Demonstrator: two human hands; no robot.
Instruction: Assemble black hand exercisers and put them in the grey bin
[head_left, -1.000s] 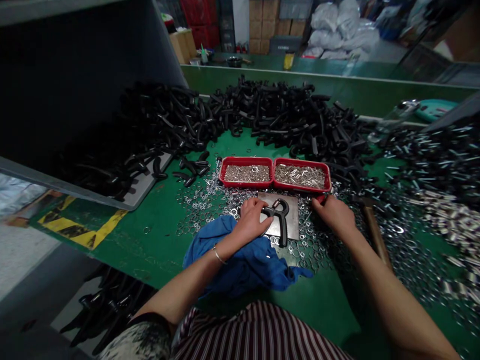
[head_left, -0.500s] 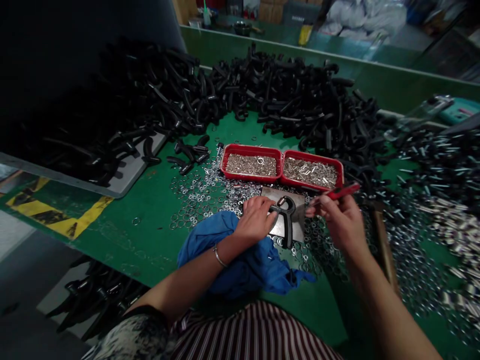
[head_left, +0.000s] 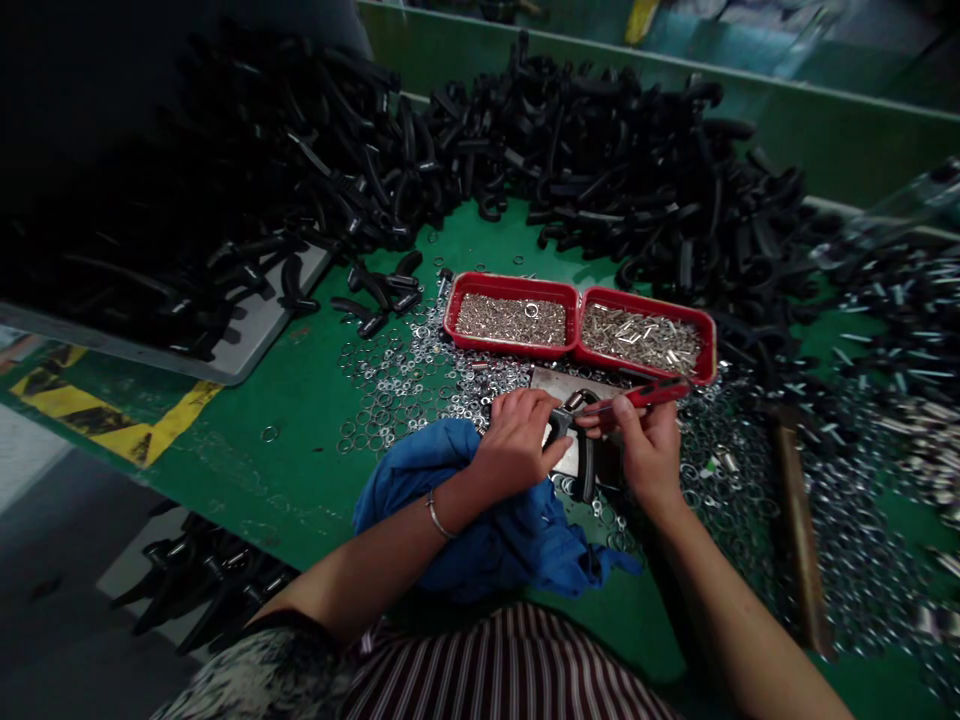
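Item 1: black forked part (head_left: pixel 588 470), at the tips of the left fingers and just left of the right fingertips. I see its long limb run toward the wearer's body, near end close to straight down my view; its far end is partly covered by the right fingers. Below it, a metal plate (head_left: pixel 551 380) shows beyond the fingers of both hands.

Item 2: left hand (head_left: pixel 517 440). Fingers clamped on the left side of the black forked part, thumb on the near side.

Item 3: right hand (head_left: pixel 649 450). Fingers clamped on a red-handled tool (head_left: pixel 654 393), long axis across my view, handle end pointing right and slightly away, tip toward the part. Whether the tip touches, I cannot tell.

Item 4: edges. Left red tray (head_left: pixel 452 312) and right red tray (head_left: pixel 709 350) wall off the area just beyond the fingers; a heap of black parts (head_left: pixel 555 140) lies farther out. A hammer (head_left: pixel 802 540) lies right of the right fingers. Blue cloth (head_left: pixel 409 480) is bunched under the left wrist.

Item 5: room. Left of the left fingers, past loose rings (head_left: pixel 385 400), green tabletop (head_left: pixel 247 490) reaches its striped edge tape (head_left: pixel 146 440).
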